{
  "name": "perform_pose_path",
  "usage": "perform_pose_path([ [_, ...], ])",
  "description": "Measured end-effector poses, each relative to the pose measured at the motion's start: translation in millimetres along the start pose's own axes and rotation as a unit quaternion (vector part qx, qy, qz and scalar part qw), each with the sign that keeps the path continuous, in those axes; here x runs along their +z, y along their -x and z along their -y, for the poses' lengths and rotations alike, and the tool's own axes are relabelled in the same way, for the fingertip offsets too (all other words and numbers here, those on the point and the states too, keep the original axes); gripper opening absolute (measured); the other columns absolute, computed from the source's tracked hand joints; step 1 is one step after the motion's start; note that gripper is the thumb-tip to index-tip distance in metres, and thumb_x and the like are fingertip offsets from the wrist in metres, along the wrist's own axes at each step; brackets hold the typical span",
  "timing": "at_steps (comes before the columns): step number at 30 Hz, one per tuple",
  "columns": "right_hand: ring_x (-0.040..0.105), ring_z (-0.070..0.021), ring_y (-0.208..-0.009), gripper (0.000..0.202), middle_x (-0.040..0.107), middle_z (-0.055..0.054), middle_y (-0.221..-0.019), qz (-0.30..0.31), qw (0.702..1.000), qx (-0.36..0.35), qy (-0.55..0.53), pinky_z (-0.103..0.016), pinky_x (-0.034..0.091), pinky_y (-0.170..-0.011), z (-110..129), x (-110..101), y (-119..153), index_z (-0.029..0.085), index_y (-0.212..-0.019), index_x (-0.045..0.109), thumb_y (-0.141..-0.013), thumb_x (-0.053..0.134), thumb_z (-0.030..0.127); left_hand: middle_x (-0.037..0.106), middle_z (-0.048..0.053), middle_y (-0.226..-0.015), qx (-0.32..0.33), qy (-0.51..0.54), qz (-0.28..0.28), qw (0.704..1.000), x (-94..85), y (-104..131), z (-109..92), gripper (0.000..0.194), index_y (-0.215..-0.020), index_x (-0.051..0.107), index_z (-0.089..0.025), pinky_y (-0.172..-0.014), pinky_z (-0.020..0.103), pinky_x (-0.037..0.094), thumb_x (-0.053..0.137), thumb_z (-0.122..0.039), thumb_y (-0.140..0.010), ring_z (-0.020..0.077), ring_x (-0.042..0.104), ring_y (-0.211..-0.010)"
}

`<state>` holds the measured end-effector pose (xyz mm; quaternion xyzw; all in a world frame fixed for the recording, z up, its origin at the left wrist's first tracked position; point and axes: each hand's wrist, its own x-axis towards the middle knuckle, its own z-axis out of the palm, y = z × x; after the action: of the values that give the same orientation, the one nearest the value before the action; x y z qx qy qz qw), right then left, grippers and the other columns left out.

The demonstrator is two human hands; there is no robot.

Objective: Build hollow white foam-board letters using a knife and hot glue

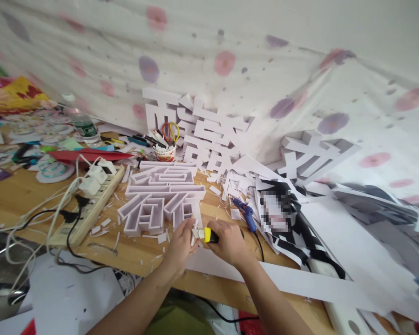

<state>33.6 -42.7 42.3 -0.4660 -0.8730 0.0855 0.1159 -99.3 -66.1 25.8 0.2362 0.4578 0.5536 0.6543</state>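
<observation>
My right hand (227,238) is wrapped round a yellow and black utility knife (208,235), its blade pointing left. My left hand (179,242) pinches a small white strip (194,232), and the blade meets or overlaps it; whether it is cutting in, I cannot tell. Just beyond my hands lies a white hollow character (165,189) built of thin upright walls, its open side up. A blue glue gun (245,213) rests on the table to the right, past my right hand. Under my wrists runs a long white strip of board (282,279).
More white characters (212,128) lean on the patterned wall sheet. A power strip (91,209) with plugs and tangled cables lies left. Behind stand a cup of pens and scissors (165,151) and a water bottle (85,128). White offcuts (235,181) and printed sheets (298,232) lie right.
</observation>
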Motion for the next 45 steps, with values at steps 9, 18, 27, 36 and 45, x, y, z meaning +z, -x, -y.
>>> perform_pose_path([
  [9, 0.055, -0.0147, -0.061, 0.005, 0.062, -0.001, -0.065, -0.009, 1.000, 0.009, 0.003, -0.023, 0.025, -0.055, -3, 2, -2, 0.019, -0.067, 0.052, -0.069, 0.056, 0.020, 0.028, -0.013, -0.036, -0.002, -0.020, -0.006, 1.000, 0.4, -1, 0, 0.055, -0.065, 0.044, -0.019, -0.034, 0.017, 0.011, 0.061, -0.069, -0.056, 0.0013, 0.021, -0.030],
  [18, 0.053, -0.0142, -0.060, 0.002, 0.061, -0.001, -0.065, -0.008, 0.999, 0.031, -0.018, -0.023, 0.024, -0.054, -10, 8, -4, 0.019, -0.070, 0.053, -0.068, 0.054, 0.019, 0.027, -0.013, -0.035, -0.011, -0.009, 0.001, 1.000, -0.6, 0, 0, 0.052, -0.065, 0.043, -0.019, -0.034, 0.017, 0.010, 0.063, -0.067, -0.056, 0.0016, 0.019, -0.030],
  [27, 0.054, -0.0142, -0.062, 0.005, 0.062, 0.000, -0.066, 0.008, 1.000, 0.002, -0.020, -0.023, 0.026, -0.055, -4, 3, -5, 0.019, -0.068, 0.054, -0.069, 0.058, 0.021, 0.028, -0.013, -0.036, -0.007, -0.021, 0.012, 1.000, -1.5, 0, 4, 0.049, -0.066, 0.042, -0.020, -0.034, 0.017, 0.012, 0.060, -0.065, -0.061, 0.0024, 0.020, -0.030],
  [36, 0.056, -0.0151, -0.063, 0.001, 0.063, -0.001, -0.068, -0.006, 1.000, 0.010, -0.014, -0.023, 0.027, -0.056, -5, 4, -7, 0.020, -0.070, 0.055, -0.070, 0.055, 0.021, 0.026, -0.014, -0.036, -0.006, -0.034, 0.005, 0.999, -0.4, 1, 0, 0.043, -0.073, 0.044, -0.020, -0.034, 0.018, 0.011, 0.057, -0.060, -0.065, 0.0033, 0.019, -0.030],
  [45, 0.054, -0.0142, -0.059, 0.001, 0.062, 0.000, -0.064, -0.012, 0.991, 0.130, -0.014, -0.023, 0.024, -0.052, -19, 2, -13, 0.020, -0.072, 0.053, -0.073, 0.053, 0.020, 0.030, -0.011, -0.038, 0.053, -0.071, 0.051, 0.995, -8.7, -1, 9, 0.042, -0.066, 0.041, -0.021, -0.031, 0.019, 0.015, 0.050, -0.060, -0.076, 0.0046, 0.022, -0.031],
])
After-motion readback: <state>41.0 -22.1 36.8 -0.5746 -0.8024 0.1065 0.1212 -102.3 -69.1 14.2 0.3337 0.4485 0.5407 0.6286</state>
